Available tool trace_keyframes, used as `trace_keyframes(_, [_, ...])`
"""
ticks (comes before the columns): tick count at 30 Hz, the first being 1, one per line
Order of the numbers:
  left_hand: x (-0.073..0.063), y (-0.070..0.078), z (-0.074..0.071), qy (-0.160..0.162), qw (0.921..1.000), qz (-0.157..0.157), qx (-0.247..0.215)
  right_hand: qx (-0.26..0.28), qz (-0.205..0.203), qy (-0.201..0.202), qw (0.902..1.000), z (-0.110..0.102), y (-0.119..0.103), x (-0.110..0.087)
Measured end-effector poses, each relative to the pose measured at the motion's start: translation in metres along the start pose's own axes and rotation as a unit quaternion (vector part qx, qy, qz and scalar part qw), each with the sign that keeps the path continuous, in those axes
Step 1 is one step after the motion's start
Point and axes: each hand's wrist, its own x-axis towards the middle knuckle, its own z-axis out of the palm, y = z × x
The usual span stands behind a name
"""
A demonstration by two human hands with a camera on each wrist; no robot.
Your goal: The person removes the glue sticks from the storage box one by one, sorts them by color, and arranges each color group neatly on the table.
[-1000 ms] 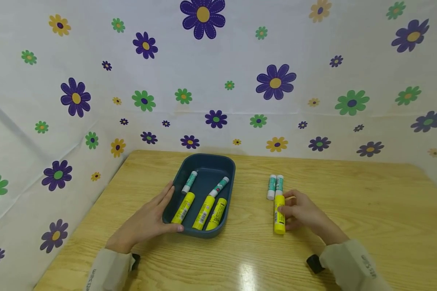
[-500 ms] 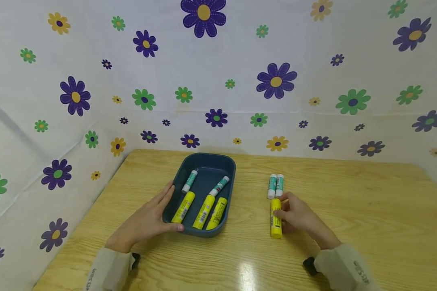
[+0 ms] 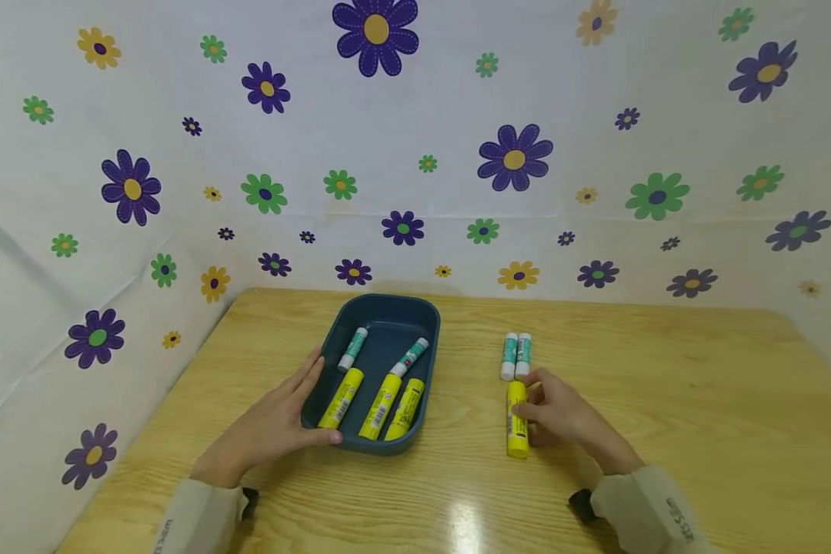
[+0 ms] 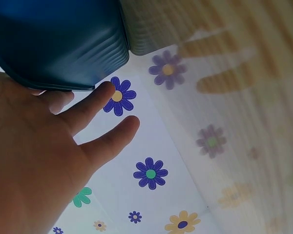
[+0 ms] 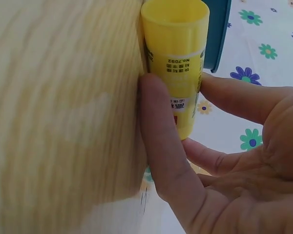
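head view: five sticks lie in the tray, three remain on the table.
left hand (image 3: 266,431) rests flat-fingered against the blue plastic tray (image 3: 425,331); right hand (image 3: 557,415) pinches a smooth yellow glue stick (image 3: 516,419) lying beside two teal sticks (image 3: 515,355).
left wrist view: relaxed fingers touch the tray's ribbed wall.
right wrist view: thumb and fingers pinch the round labelled tube on grained wood.

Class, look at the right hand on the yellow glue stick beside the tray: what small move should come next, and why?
Probably lift it clear of the table. The right hand already pinches the yellow glue stick, which lies flat on the table, while the left hand steadies the blue tray holding similar sticks.
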Motion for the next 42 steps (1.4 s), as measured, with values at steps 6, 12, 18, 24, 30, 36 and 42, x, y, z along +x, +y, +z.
trace_keyframes(6, [-0.001,0.000,-0.001,-0.001,1.0000,0.000,-0.009,0.018,0.012,-0.008,0.9997,0.001,-0.001,0.001])
trace_keyframes(12, [-0.001,0.000,0.000,-0.002,0.9998,-0.007,-0.019,0.035,0.030,-0.010,0.9989,0.000,0.000,0.003])
trace_keyframes(18, [-0.002,-0.001,-0.001,-0.006,0.9997,-0.013,-0.018,0.040,0.030,-0.013,0.9986,-0.003,-0.002,0.004])
trace_keyframes(24, [-0.002,-0.001,-0.002,-0.007,0.9998,-0.011,-0.018,0.050,0.030,-0.001,0.9983,-0.018,-0.008,0.003])
trace_keyframes(30, [-0.001,0.000,-0.002,-0.007,0.9998,-0.005,-0.016,0.091,-0.015,0.019,0.9956,-0.035,-0.029,0.007])
trace_keyframes(36, [0.001,-0.001,-0.001,-0.005,0.9999,-0.004,-0.014,0.130,-0.029,0.013,0.9910,-0.033,-0.055,0.017])
trace_keyframes(42, [0.000,-0.002,0.000,-0.003,0.9999,0.001,-0.016,0.205,-0.041,0.001,0.9780,-0.024,-0.074,0.025])
